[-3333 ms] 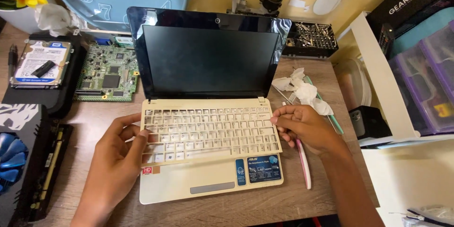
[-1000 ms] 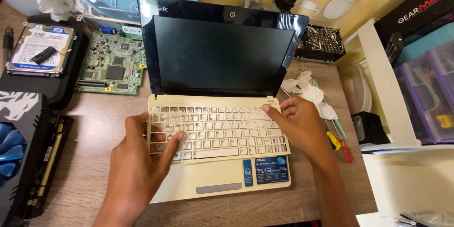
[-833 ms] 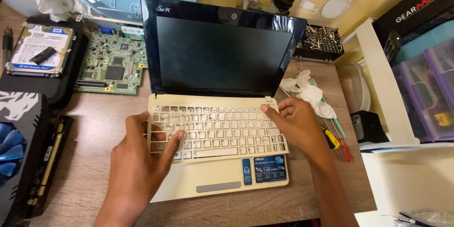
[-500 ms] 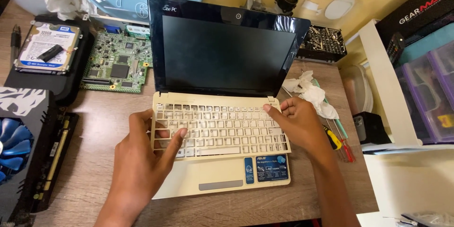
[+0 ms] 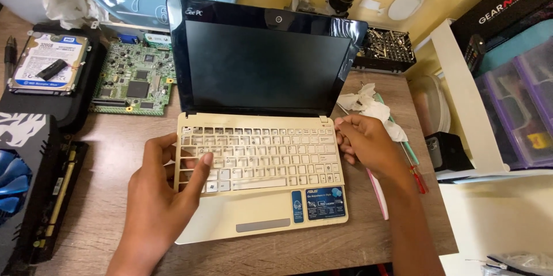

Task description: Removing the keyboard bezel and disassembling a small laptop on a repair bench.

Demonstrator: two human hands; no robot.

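A small cream laptop (image 5: 262,218) lies open on the wooden desk, its dark screen (image 5: 265,66) upright. The white keyboard (image 5: 271,158) sits in the base; the key openings at its far left look empty. My left hand (image 5: 164,195) grips the keyboard's left edge, thumb pressed on the keys and fingers along the side. At the keyboard's upper right corner, next to the hinge, my right hand (image 5: 368,146) holds the edge with curled fingers.
A green circuit board (image 5: 132,80) and a hard drive (image 5: 49,63) lie at the left, above a black card with a blue fan (image 5: 17,184). Crumpled tissue (image 5: 366,103), a pink tool (image 5: 379,198) and screwdrivers (image 5: 415,169) lie right of the laptop. A bit case (image 5: 383,48) and white shelf (image 5: 466,97) stand nearby.
The keyboard, earlier held up off the base by both hands, now lies in the laptop. Over the last second both hands stay at its edges; only the view shifts slightly.
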